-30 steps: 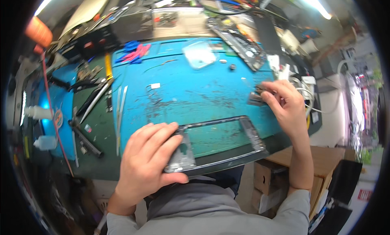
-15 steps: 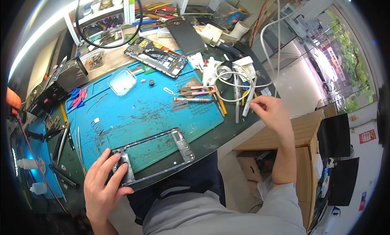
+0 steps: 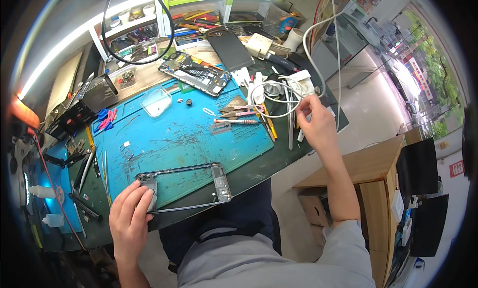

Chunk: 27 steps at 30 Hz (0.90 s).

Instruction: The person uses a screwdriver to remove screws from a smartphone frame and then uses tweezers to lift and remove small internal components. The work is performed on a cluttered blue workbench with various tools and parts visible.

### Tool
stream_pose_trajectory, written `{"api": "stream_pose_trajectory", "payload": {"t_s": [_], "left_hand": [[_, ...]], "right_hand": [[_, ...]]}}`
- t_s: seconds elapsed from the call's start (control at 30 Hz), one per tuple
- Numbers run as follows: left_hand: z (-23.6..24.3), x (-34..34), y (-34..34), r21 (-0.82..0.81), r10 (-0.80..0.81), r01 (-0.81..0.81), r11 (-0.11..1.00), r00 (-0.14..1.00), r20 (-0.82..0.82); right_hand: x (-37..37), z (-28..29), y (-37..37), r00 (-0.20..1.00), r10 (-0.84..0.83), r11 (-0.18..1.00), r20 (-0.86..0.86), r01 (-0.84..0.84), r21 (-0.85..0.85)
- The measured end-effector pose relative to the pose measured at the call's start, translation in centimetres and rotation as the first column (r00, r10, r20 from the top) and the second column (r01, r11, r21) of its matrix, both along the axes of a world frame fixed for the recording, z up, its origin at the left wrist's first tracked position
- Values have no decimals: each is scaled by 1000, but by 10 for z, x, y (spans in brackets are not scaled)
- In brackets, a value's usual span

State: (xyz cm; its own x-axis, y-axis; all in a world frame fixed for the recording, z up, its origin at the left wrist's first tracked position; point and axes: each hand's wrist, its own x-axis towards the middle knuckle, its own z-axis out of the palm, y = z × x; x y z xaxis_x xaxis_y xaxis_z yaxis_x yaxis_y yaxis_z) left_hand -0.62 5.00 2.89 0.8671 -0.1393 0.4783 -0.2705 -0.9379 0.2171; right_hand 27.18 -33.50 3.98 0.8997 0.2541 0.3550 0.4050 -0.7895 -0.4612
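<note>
Phone frame [image 3: 184, 187] lies flat on the blue mat [image 3: 189, 138] at the bench's near edge, directly under the left hand's [image 3: 130, 219] fingertips. Left hand: fingers spread flat, pinning the frame's near-left corner, not gripping it. Right hand [image 3: 316, 123]: arm stretched far out to the side, fingers pinched on a white cable [image 3: 279, 96] in the coil just beyond it; tweezers [image 3: 239, 121] and a disassembled phone [image 3: 195, 73] sit inboard of it. Risk: the frame overhangs toward the lap, so a cable tug or shifted weight could slide it off; the snagged cable could also drag the loose tools.
</note>
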Motion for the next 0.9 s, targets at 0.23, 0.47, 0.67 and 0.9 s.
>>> {"api": "stream_pose_trajectory", "payload": {"t_s": [0.23,0.47,0.67,0.9], "left_hand": [[-4,-2,0,-31,3,-2,1000,1000,30],[-3,6,-1,-58,-53,55,997,998,25],[-3,1,0,-87,-24,24,996,1000,1],[-2,6,5,-109,-99,98,989,995,-4]], "right_hand": [[-10,-6,22,999,-21,981,32,26,-193],[-38,-3,18,994,-45,951,99,73,-300],[-59,33,7,942,-65,981,-331,-1,-195],[-87,28,-45,635,380,905,-672,-104,414]]}}
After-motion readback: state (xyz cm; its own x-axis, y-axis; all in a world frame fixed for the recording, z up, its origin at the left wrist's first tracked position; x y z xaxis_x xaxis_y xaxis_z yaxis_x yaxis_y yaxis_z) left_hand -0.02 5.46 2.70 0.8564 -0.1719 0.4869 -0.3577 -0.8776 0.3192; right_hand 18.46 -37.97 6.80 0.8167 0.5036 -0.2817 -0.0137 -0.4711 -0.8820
